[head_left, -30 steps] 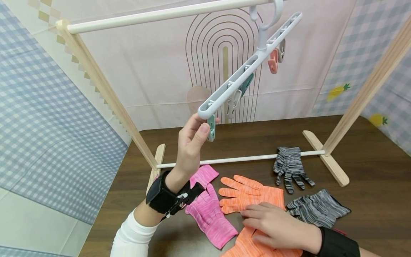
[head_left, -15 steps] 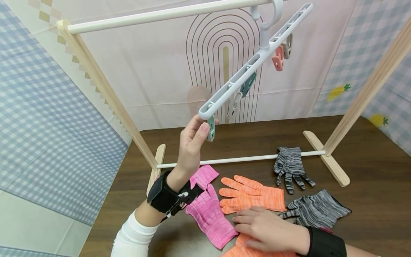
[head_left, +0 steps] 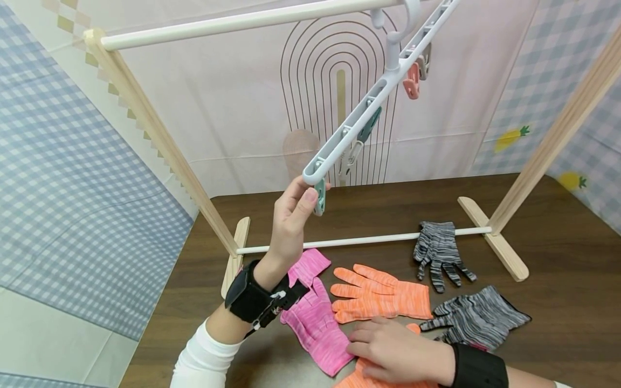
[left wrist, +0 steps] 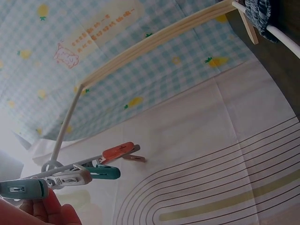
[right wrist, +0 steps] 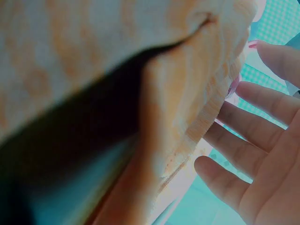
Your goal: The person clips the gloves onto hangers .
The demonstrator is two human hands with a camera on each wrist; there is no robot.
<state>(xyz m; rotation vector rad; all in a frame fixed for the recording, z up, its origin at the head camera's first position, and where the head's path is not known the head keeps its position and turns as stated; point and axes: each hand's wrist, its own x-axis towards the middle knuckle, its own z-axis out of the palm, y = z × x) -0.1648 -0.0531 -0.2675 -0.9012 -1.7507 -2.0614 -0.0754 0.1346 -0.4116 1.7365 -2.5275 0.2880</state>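
Note:
My left hand (head_left: 290,221) is raised at the near end of a pale blue hanger (head_left: 361,116), its thumb and fingers pinching the teal clothespin (head_left: 319,198) clipped there. More clothespins hang along the hanger, including a dark teal one (left wrist: 104,172) and a coral one (head_left: 412,81). Low at the front, my right hand (head_left: 395,347) lies over the lower orange glove (head_left: 361,377), covering much of it. Its fingers are extended beside the orange knit cuff (right wrist: 201,124) in the right wrist view. Another orange glove (head_left: 388,299) lies flat just beyond this hand.
The hanger hooks over the white top bar (head_left: 233,26) of a rack with wooden posts (head_left: 160,140). Pink gloves (head_left: 322,337) lie at left. One grey-black glove (head_left: 439,248) drapes over the lower bar (head_left: 359,241); another grey-black glove (head_left: 485,318) lies on the table at right.
My right hand has slid left across the lower orange glove, uncovering more of the glove beyond. The hanger's far end has swung upward in view, while my left hand keeps its pinch.

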